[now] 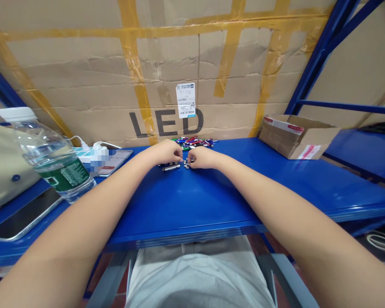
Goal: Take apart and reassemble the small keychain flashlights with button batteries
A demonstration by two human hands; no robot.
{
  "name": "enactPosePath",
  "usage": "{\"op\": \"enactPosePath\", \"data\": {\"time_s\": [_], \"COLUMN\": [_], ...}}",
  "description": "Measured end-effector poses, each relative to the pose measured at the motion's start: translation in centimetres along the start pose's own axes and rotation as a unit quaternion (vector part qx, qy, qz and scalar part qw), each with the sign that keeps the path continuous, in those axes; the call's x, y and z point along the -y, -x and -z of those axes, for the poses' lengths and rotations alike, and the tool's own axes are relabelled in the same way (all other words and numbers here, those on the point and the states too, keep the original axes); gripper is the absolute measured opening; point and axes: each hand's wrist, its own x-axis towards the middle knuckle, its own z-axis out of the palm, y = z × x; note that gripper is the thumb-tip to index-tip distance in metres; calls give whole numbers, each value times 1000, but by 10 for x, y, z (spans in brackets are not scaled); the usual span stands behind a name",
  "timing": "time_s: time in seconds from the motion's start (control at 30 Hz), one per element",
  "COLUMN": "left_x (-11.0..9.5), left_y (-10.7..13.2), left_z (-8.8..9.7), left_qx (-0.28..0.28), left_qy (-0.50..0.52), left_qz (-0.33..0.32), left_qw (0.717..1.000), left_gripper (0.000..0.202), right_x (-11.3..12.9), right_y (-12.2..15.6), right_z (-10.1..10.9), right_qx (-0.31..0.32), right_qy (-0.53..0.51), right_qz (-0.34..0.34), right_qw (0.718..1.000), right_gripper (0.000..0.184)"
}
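Note:
Both my arms reach forward over a blue metal shelf [211, 192]. My left hand [167, 152] rests with its fingers curled down onto a small silver tube-shaped part [171, 167] lying on the shelf. My right hand [201, 157] is beside it, fingers pinched among several tiny silver pieces [186, 163]; what it grips is too small to name. Just behind the hands lies a heap of small coloured pen-like parts [194, 141] in red, blue and green.
A clear water bottle [53, 158] stands at the left by a white charger and cable [98, 150], a phone [115, 160] and a dark tablet [22, 216]. An open cardboard box [297, 137] sits at the right. A big taped carton marked LED [167, 122] closes off the back.

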Motion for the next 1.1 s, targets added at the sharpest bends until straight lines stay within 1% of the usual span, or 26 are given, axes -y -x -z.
{"op": "enactPosePath", "data": {"time_s": [0.13, 0.37, 0.5, 0.6, 0.73, 0.83, 0.97, 1.1], "left_x": [4, 3, 5, 6, 2, -3, -6, -5], "left_y": [-1, -3, -2, -4, -7, -10, -14, -14], "left_z": [-2, -5, -6, -9, -16, -20, -25, -25], "left_qx": [-2, 2, -3, -6, -2, 11, -1, -14], "left_qy": [-12, -12, -3, 17, 40, 40, 19, 11], "left_qz": [0, -2, 4, -19, -70, -87, -90, -77], "left_qw": [1000, 1000, 1000, 1000, 997, 995, 996, 997], "left_gripper": [18, 17, 16, 18, 19, 19, 20, 19], "right_x": [2, 3, 0, -4, -5, -4, -6, -10], "right_y": [4, 9, 10, 14, 20, 21, 20, 18], "right_z": [5, 12, 17, 23, 31, 31, 29, 27], "right_qx": [2, 23, 0, -24, 8, 27, 33, 57], "right_qy": [12, 28, 41, 34, 29, 30, 28, 20], "right_qz": [9, 19, 17, 1, -23, -23, -14, -16], "right_qw": [1000, 999, 999, 999, 999, 999, 999, 998], "right_gripper": [18, 20, 20, 19, 19, 20, 19, 20]}}
